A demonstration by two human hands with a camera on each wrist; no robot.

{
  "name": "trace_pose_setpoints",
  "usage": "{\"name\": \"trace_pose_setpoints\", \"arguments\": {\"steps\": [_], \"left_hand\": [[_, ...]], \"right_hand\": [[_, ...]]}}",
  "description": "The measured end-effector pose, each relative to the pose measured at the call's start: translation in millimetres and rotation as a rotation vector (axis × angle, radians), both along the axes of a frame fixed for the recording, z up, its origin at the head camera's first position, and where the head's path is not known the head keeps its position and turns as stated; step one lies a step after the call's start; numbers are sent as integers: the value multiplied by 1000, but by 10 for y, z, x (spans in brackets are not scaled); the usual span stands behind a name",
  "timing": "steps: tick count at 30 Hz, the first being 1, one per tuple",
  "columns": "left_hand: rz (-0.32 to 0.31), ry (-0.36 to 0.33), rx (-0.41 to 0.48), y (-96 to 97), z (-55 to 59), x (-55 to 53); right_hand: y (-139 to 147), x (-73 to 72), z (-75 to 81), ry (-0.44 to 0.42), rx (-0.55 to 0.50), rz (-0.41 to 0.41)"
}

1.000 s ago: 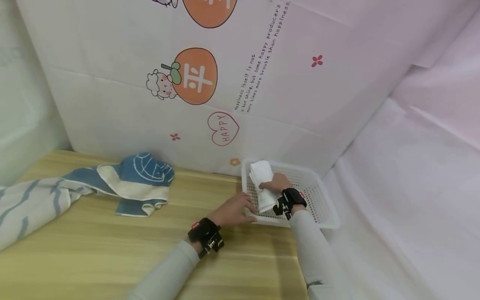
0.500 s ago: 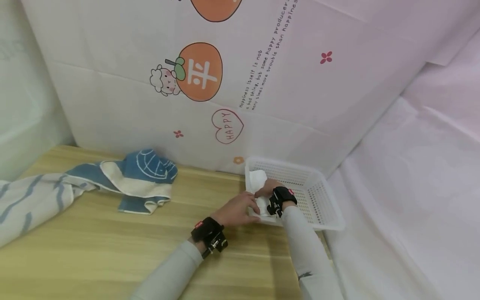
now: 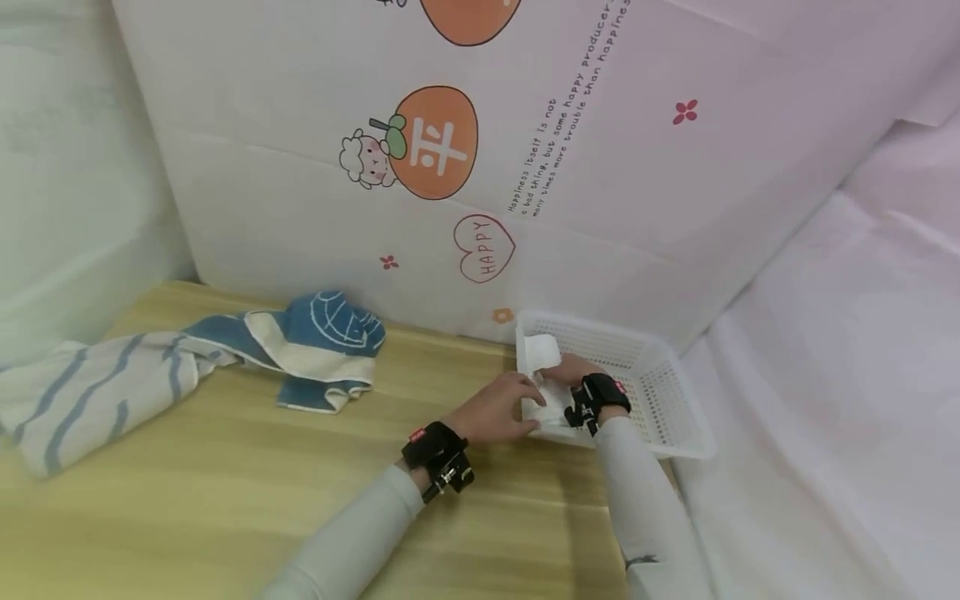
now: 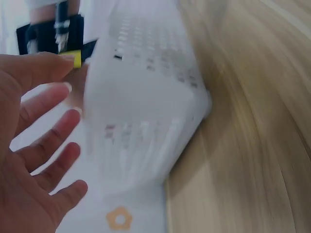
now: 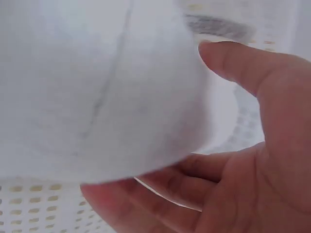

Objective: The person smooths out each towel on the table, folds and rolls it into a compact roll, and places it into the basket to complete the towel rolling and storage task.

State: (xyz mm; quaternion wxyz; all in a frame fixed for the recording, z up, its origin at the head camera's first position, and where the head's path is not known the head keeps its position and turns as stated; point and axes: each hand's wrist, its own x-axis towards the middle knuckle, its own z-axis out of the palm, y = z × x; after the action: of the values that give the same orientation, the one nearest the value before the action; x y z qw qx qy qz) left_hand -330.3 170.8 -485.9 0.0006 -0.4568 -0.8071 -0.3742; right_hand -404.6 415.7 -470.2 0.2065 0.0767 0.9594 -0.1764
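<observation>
A folded white cloth (image 3: 542,350) lies along the left side of a white perforated plastic basket (image 3: 675,400). My right hand (image 3: 573,369) is inside the basket and holds the cloth, its thumb at one edge. In the right wrist view, the cloth (image 5: 97,97) fills much of the picture and partly hides the fingers (image 5: 160,208) behind it. My left hand (image 3: 491,410) is at the basket's front left corner, fingers loosely bent and spread. The left wrist view shows that hand (image 4: 39,145) holding nothing, beside the basket's outer wall (image 4: 141,102).
A blue and white patterned towel (image 3: 315,342) lies crumpled at the left of the wooden table (image 3: 225,500). A printed white sheet (image 3: 300,225) rises behind the table, and white draping (image 3: 825,375) stands close to the basket's right.
My right hand has shifted the white cloth within the basket, and the cloth's folds lie differently. My left hand has stayed at the corner. The head view has turned, so everything sits farther right.
</observation>
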Motion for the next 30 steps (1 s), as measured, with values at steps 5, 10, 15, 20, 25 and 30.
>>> {"name": "trace_pose_setpoints", "arguments": {"steps": [5,10,15,20,25,30], "left_hand": [[67,4,-13,-418,-4,-2],[160,12,-23,-979,-70,15],[267,-33,-26,-1565,-190,139],[322,-81,4,-1989,-347,220],[344,-96,30,-2283,-484,299],[414,-120,48,-2521,-567,353]], "right_hand": [[-316,320,378,178,9,32],[-869,521,550,424,-95,138],[-1688,502,370,564,-224,293],[-2479,371,14,616,-283,456],[-3046,303,-285,541,-333,548],[-3414,211,-572,529,-272,638]]}}
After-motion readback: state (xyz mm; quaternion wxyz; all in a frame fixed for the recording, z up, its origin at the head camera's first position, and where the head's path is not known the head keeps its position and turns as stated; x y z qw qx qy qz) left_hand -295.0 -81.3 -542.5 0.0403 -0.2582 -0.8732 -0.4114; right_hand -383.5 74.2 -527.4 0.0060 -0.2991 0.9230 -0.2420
